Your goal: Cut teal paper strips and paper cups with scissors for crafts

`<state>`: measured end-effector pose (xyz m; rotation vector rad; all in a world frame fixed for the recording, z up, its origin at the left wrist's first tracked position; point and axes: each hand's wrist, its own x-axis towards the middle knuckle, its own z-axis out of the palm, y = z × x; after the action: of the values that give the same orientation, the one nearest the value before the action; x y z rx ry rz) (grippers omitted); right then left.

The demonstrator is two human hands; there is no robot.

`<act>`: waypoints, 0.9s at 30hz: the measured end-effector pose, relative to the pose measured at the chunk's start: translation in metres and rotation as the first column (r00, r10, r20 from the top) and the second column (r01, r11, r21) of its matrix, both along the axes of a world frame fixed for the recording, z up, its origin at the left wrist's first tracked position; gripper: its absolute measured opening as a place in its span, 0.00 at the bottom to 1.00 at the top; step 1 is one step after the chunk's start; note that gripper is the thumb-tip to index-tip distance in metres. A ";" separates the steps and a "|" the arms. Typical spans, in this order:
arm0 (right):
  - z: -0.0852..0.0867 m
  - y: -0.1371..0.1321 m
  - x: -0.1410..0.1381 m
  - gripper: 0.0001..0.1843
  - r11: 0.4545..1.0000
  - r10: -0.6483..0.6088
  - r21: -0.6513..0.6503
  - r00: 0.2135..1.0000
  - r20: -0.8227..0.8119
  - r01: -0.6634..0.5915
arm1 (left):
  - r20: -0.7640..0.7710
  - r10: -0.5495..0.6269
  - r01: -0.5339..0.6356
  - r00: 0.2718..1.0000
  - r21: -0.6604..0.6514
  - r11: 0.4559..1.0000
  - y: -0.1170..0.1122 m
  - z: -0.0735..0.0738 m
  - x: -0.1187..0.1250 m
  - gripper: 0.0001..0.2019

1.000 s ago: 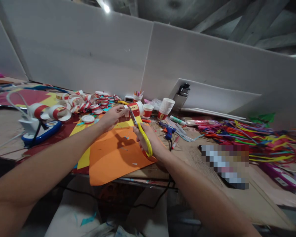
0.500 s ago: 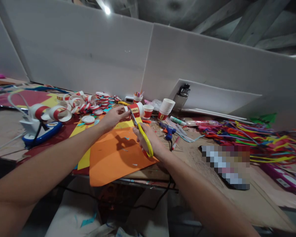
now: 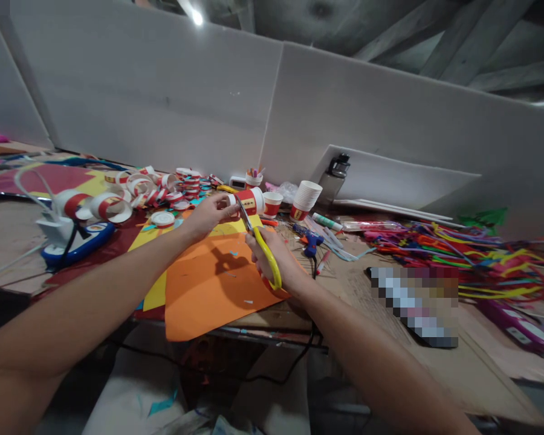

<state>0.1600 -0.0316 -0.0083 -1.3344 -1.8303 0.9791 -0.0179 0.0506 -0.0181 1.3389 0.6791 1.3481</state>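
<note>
My left hand [image 3: 207, 215] is closed round a red-and-white paper cup [image 3: 251, 200], held on its side above the table. My right hand [image 3: 275, 258] grips yellow-handled scissors [image 3: 262, 248], and their blades reach up into the cup's near end. Both hands hover over an orange sheet of paper [image 3: 213, 287] that lies on yellow and red sheets at the table's front edge. Small paper scraps lie on the orange sheet.
Cut red-and-white cup rings [image 3: 136, 192] pile up at the left, beside a blue-and-white device [image 3: 70, 238]. Behind the hands stand a stack of cups [image 3: 306, 198], a dark bottle [image 3: 333, 176] and a blue glue gun [image 3: 310, 240]. Coloured pipe cleaners [image 3: 462, 254] spread over the right.
Almost nothing differs; the hands, the cup and the scissors stay in the same place, with only a slight shift of the view.
</note>
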 end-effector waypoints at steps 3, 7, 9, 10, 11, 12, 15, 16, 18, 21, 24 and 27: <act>0.003 0.000 0.000 0.11 1.000 -0.017 -0.019 1.000 0.023 0.017 | 0.099 -0.013 0.024 0.995 -0.115 0.993 -0.002 0.000 0.004 0.20; 0.010 0.003 0.004 0.07 0.991 -0.023 -0.130 0.999 0.045 0.028 | 0.182 0.059 0.011 0.982 -0.361 0.932 -0.007 -0.002 0.011 0.20; 0.012 0.005 0.007 0.07 0.987 -0.026 -0.157 0.999 0.032 0.030 | 0.181 0.052 0.020 0.982 -0.377 0.926 -0.009 -0.004 0.014 0.19; 0.013 0.006 0.009 0.07 0.987 -0.025 -0.158 0.999 0.022 0.028 | 0.189 0.045 0.029 0.981 -0.371 0.928 -0.010 -0.004 0.015 0.18; 0.013 0.007 0.010 0.07 0.988 -0.025 -0.155 1.000 0.018 0.028 | 0.201 0.036 0.041 0.979 -0.366 0.930 -0.010 -0.004 0.016 0.18; 0.014 0.008 0.011 0.07 0.988 -0.023 -0.154 0.999 0.023 0.026 | 0.216 0.023 0.060 0.976 -0.368 0.928 -0.011 -0.004 0.017 0.18; 0.015 0.007 0.009 0.07 0.985 -0.028 -0.168 0.997 0.067 0.039 | 0.239 0.011 0.090 0.971 -0.407 0.909 -0.011 -0.001 0.017 0.19; 0.016 0.006 0.008 0.07 0.985 -0.028 -0.170 0.997 0.078 0.041 | 0.237 0.016 0.088 0.971 -0.421 0.903 -0.011 0.000 0.016 0.19; 0.017 0.004 0.007 0.06 0.984 -0.018 -0.176 0.997 0.078 0.031 | 0.230 0.026 0.079 0.973 -0.433 0.898 -0.010 0.002 0.014 0.18; 0.017 0.002 0.005 0.05 0.983 -0.004 -0.185 0.999 0.053 0.013 | 0.230 0.009 0.091 0.973 -0.420 0.903 -0.008 0.002 0.011 0.16; 0.018 0.000 0.004 0.05 0.983 -0.012 -0.185 0.998 0.061 0.023 | 0.222 0.009 0.083 0.975 -0.398 0.913 -0.006 0.000 0.009 0.14; 0.019 -0.001 0.003 0.06 0.990 -0.026 -0.134 0.996 0.086 0.038 | 0.217 0.022 0.063 0.976 -0.378 0.924 -0.004 -0.003 0.009 0.12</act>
<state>0.1632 -0.0329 0.0107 -1.5029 -1.8258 1.0610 -0.0089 0.0468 -0.0207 0.8681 0.7311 1.2447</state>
